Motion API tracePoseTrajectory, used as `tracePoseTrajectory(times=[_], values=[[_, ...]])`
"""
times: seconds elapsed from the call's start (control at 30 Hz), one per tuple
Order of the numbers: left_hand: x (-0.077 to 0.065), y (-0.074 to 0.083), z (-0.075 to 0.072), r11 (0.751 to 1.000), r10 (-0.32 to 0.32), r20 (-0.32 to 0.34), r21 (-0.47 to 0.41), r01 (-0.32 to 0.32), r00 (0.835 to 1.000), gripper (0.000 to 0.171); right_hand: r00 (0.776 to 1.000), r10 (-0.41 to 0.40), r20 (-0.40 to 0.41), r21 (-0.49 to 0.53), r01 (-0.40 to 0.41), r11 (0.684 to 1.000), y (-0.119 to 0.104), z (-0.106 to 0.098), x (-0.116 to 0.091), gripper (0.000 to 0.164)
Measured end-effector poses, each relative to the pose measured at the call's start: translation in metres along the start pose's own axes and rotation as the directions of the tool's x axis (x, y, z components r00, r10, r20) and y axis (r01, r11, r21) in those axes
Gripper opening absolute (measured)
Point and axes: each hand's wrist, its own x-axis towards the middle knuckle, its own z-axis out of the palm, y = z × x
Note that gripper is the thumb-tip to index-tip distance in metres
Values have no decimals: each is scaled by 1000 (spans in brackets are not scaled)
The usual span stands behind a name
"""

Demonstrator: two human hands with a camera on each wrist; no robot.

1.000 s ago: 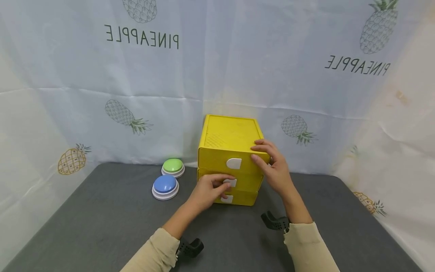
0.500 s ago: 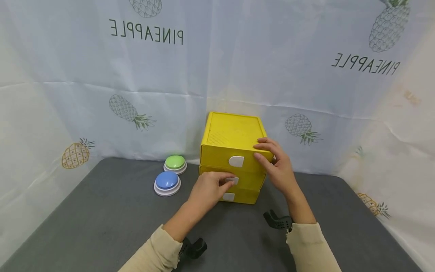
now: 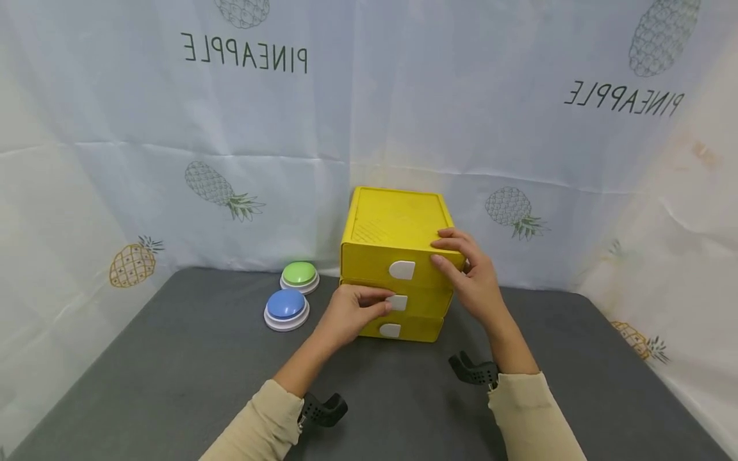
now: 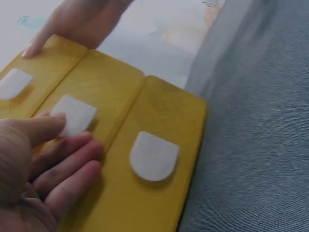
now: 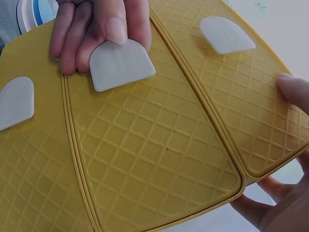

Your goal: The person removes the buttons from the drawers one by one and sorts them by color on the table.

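A yellow cabinet of three stacked drawers stands on the table, each front bearing a white tab handle. My left hand reaches the middle drawer and pinches its white handle at the edge, thumb on the tab and index finger behind. In the left wrist view, its other fingers lie loosely bent before the yellow fronts. My right hand grips the cabinet's upper right corner, thumb on the top drawer's front, fingers over the top and side. All three drawers look pushed in.
Left of the cabinet, a blue push button and a green push button sit on white bases. A pineapple-print curtain hangs right behind the cabinet. The dark grey table spreads out in front.
The head view has shifted slightly. My left hand's fingertips have drawn a little leftward along the middle handle, showing more of it. My right hand stays at the cabinet's corner.
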Motion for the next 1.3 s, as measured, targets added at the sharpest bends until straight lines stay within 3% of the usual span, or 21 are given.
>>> tracePoseTrajectory(times=[0.13, 0.47, 0.93, 1.3], values=[[1, -6, 6, 998, -5, -30, -70, 3, 1000, 19, 1000, 0, -10, 0, 0, 1000, 1, 0, -1, 23], [-3, -9, 21, 996, 90, -134, 10, -90, 987, 14, 1000, -7, -18, 5, 7, 1000, 4, -1, -5, 23], [-26, 2, 17, 989, 120, -115, 105, -108, 986, 15, 1000, 0, 16, 5, 0, 1000, 4, -1, -3, 23], [-49, 15, 15, 969, 192, -99, 176, -173, 976, 12, 999, 8, 32, 11, -9, 1000, 0, -2, 0, 24]])
